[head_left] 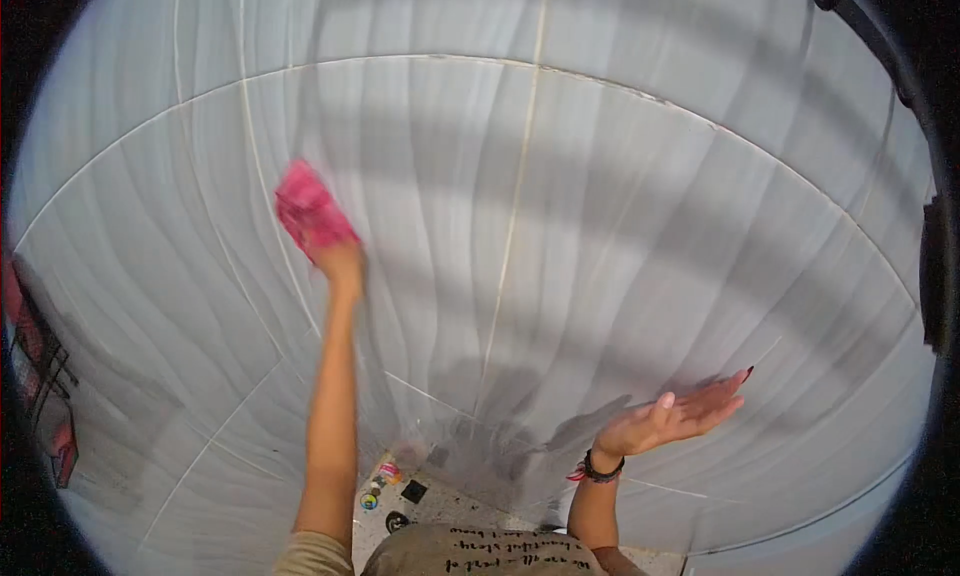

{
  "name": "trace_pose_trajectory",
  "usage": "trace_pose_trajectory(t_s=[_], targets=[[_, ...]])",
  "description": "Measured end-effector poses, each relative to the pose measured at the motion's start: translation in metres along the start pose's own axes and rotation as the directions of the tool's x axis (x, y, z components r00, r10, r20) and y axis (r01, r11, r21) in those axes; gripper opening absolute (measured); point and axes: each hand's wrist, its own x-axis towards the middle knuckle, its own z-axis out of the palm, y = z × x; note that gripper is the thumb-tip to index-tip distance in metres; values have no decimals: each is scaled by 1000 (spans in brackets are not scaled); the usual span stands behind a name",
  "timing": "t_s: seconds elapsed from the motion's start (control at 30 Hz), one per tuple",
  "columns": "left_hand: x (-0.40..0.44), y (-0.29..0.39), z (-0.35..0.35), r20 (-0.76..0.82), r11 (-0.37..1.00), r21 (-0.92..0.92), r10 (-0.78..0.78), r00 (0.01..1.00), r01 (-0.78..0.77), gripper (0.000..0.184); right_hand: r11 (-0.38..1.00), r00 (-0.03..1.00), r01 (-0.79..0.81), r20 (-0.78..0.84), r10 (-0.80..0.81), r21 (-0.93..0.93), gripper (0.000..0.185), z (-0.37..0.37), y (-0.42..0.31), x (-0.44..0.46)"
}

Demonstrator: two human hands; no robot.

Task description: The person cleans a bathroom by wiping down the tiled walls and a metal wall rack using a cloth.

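Note:
At the end of my outstretched left arm, my left hand (336,257) is closed on a pink cloth (308,204), which lies against the grey-veined tiled wall (430,176). The cloth covers most of the fingers. Lower on the right, my right hand (672,422) is held near the wall with its fingers stretched out and nothing in it. Dark bands circle the right wrist. Whether the right hand touches the wall I cannot tell.
Below the wall, a speckled surface (455,498) bears small colourful items (388,472) and a black square (413,491). Red and dark things (45,396) hang at the far left. A dark frame (934,276) runs along the right edge.

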Motion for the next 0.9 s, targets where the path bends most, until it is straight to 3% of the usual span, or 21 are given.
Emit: trace_pose_trajectory(t_s=[0.1,0.17,0.23,0.33,0.4,0.5,0.6,0.63,0.73,0.77,0.83,0.9], targets=[[-77,54,-7,204,986,-120,135,969,-112,58,997,999,-28,25,30,-78,68,-1,-4,-1],[-111,107,-3,342,915,-284,376,861,-287,58,996,997,-56,45,59,-72,68,9,-15,6],[-111,172,3,330,786,-483,571,752,-386,58,996,997,-50,51,53,-69,69,21,-36,14],[-66,227,17,242,666,-615,669,702,-422,57,1000,997,21,80,-22,7,71,32,-58,7],[-26,216,30,222,592,-789,527,820,-166,55,987,990,126,49,-131,100,72,41,-66,-3],[54,148,26,121,832,-459,407,905,-312,53,993,985,114,127,-118,35,68,62,-82,-18],[67,46,15,11,955,-137,269,963,-265,54,995,971,86,225,-74,-44,61,78,-85,-33],[57,1,8,39,975,-104,203,978,-198,53,995,967,76,247,-58,-66,59,83,-85,-40],[5,-92,-15,39,951,-182,-246,968,249,51,988,971,78,236,-45,-135,56,94,-88,-61],[-11,-99,-18,64,947,-162,-270,961,277,50,986,967,90,250,-52,-143,55,105,-95,-64],[-44,-85,-24,172,978,-153,-115,978,142,49,983,961,108,268,-66,-147,54,113,-106,-80],[-75,-56,-26,312,957,-231,246,917,-178,48,967,936,153,343,-75,-206,52,114,-112,-102]])
